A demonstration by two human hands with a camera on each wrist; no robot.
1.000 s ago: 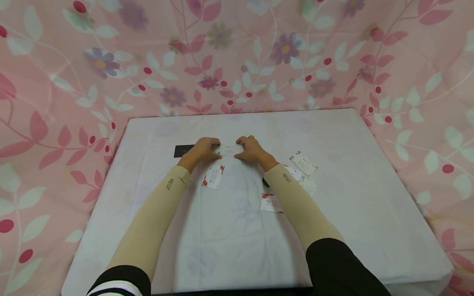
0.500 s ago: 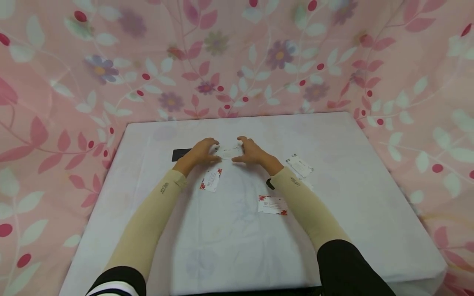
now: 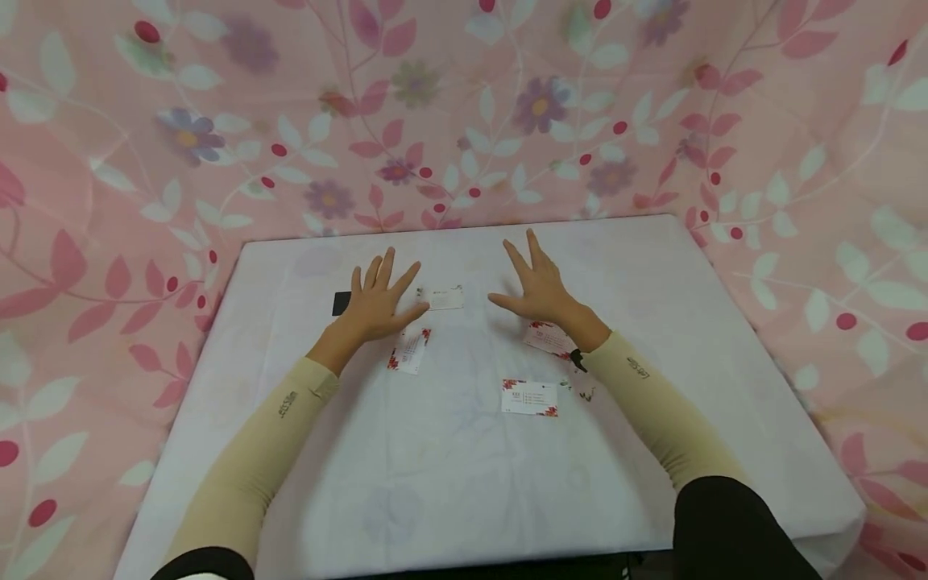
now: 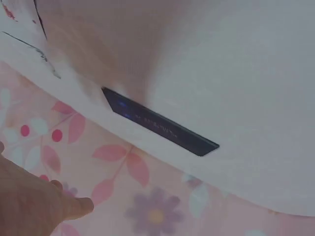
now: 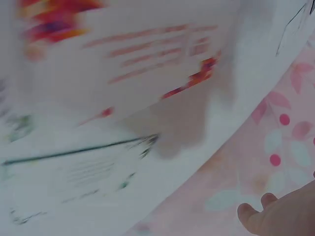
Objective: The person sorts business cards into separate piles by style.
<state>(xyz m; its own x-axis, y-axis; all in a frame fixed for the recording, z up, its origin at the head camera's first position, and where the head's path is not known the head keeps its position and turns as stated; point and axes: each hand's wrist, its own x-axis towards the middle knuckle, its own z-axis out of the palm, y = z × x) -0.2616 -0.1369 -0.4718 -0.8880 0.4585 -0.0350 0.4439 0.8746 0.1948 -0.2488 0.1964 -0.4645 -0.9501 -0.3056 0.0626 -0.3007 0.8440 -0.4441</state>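
Observation:
My left hand (image 3: 375,304) is raised with its fingers spread, beside a white card with dark corner sprigs (image 3: 442,298). It overlaps a black card (image 3: 341,304), which shows whole as a black card (image 4: 160,123) in the left wrist view. To the right of the white card, my right hand (image 3: 540,288) has its fingers spread and holds nothing. Below its palm lies a red-flowered card (image 3: 548,339), partly covered by the wrist. Another red-flowered card (image 3: 409,352) lies tilted below my left hand, and a third red-flowered card (image 3: 529,398) sits nearer the front.
Green-sprigged card corners (image 3: 583,393) peek out beside my right sleeve; a leaf-edged card (image 5: 78,179) shows in the right wrist view. A white cloth (image 3: 449,483) covers the table. Pink floral fabric (image 3: 464,105) hangs behind it and at both sides.
Both hands have drawn apart from the white card, left hand leftward and right hand rightward, fingers spreading. The white card stays in place. The right forearm now uncovers one red-flowered card.

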